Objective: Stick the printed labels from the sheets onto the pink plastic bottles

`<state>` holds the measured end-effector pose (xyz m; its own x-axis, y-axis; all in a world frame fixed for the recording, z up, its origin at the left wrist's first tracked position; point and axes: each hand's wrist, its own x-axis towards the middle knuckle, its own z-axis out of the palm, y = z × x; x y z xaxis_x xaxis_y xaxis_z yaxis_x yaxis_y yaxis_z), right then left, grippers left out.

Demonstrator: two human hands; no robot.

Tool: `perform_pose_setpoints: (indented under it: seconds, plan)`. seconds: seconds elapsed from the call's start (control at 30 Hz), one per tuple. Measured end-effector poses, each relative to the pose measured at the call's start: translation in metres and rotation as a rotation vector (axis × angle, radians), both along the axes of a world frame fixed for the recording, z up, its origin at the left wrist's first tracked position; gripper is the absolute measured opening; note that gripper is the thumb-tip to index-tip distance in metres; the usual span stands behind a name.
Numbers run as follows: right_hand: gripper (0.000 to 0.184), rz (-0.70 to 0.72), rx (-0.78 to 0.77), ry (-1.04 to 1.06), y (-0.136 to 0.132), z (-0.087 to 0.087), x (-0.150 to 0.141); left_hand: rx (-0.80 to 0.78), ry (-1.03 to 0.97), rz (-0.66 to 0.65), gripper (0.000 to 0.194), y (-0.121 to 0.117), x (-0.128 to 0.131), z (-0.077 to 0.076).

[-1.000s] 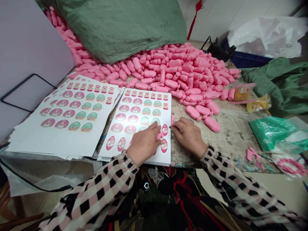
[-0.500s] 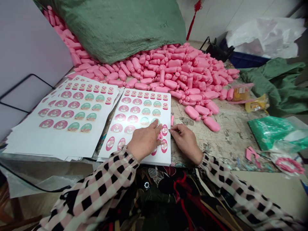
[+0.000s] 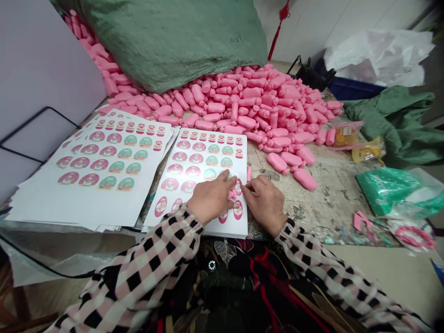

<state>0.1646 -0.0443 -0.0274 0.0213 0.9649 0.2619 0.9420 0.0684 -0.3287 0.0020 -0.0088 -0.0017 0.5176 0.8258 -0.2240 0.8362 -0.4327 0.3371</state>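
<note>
My left hand [image 3: 211, 199] rests on a white sheet of printed pink and green labels [image 3: 208, 159], its fingertips pinching a small pink bottle [image 3: 231, 194]. My right hand [image 3: 264, 203] lies close beside it, with the fingertips at a pink oval label [image 3: 237, 187] on the sheet's right edge. Whether those fingers hold anything is hidden. A larger stack of label sheets [image 3: 93, 194] lies to the left. Behind the sheets spreads a heap of pink plastic bottles [image 3: 249, 104], with several loose ones [image 3: 304, 178] on the worn tabletop [image 3: 326, 199].
A green woven sack [image 3: 173, 41] slumps behind the bottles. To the right lie small packets [image 3: 345, 136], a green plastic bag [image 3: 391, 189], green cloth [image 3: 391, 125] and a blue crate [image 3: 354, 90]. A pale wall panel [image 3: 41, 69] stands at the left.
My right hand has moved left, closing the gap to my left hand at the sheet's right edge. The pink bottle stays between my left fingertips.
</note>
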Motion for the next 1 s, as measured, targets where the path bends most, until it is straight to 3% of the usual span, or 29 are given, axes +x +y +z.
perform_pose_setpoints:
  seconds: [0.27,0.37,0.47,0.63,0.7,1.0]
  plan:
    - [0.024,-0.101,0.09,0.528,-0.006,-0.004,0.004,-0.041,-0.062,0.084,0.079,-0.001,-0.001,-0.004]
    - [0.027,-0.156,0.126,0.667,-0.004,0.001,0.011,-0.056,-0.192,0.116,0.072,-0.004,-0.005,-0.006]
    - [0.026,-0.145,0.096,0.783,-0.003,0.014,0.013,-0.155,-0.576,0.277,0.053,-0.01,-0.011,-0.004]
    - [0.021,0.01,-0.018,0.965,-0.01,0.035,-0.007,-0.809,-1.438,0.627,0.048,-0.019,-0.012,0.004]
    - [0.02,0.062,-0.072,0.994,-0.013,0.038,-0.018,-0.937,-1.629,0.7,0.043,-0.022,-0.008,0.006]
    - [0.023,0.106,-0.196,1.08,-0.014,0.03,-0.033,-0.92,-1.67,0.701,0.043,-0.031,-0.002,0.003]
